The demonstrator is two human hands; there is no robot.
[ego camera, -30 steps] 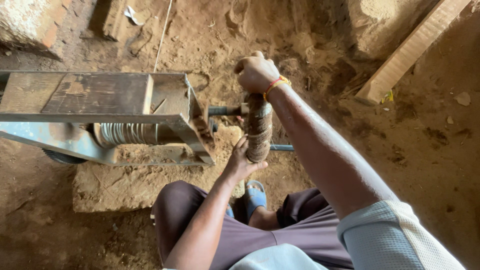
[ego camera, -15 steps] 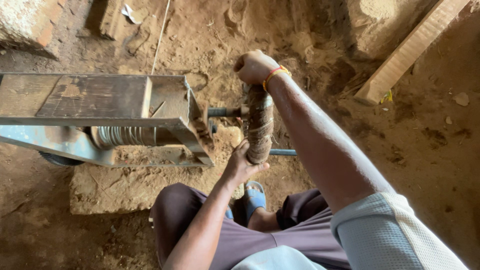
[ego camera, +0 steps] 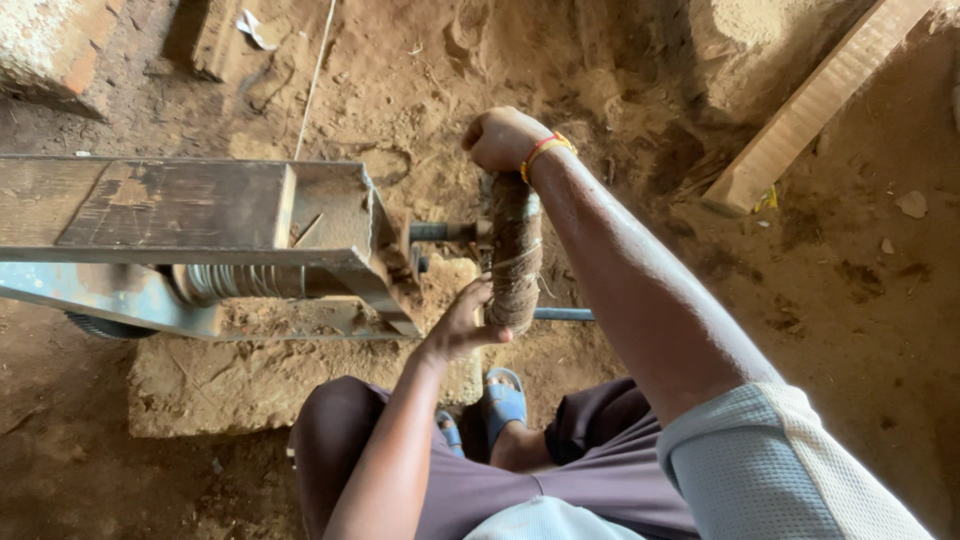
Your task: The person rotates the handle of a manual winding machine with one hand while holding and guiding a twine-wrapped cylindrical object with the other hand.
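Note:
A thick spool wound with brown fibre rope [ego camera: 516, 250] sits on a metal axle [ego camera: 445, 232] that sticks out of a metal-framed machine [ego camera: 200, 235]. My right hand [ego camera: 503, 138], with a red-and-yellow band at the wrist, grips the far end of the spool in a fist. At the spool's near end, my left hand [ego camera: 462, 322] cups it from the left with its fingers curled on the rope. A blue pipe [ego camera: 563, 314] runs out to the right behind the spool.
A stone slab [ego camera: 230, 380] lies under the machine on the dirt floor. A wooden plank [ego camera: 812, 105] leans at the upper right and a brick [ego camera: 55, 45] sits at the upper left. My knees and a blue sandal [ego camera: 503, 400] are below the spool.
Both hands keep their hold on the spool. The left hand has shifted slightly round the near end, and the view has tilted a little.

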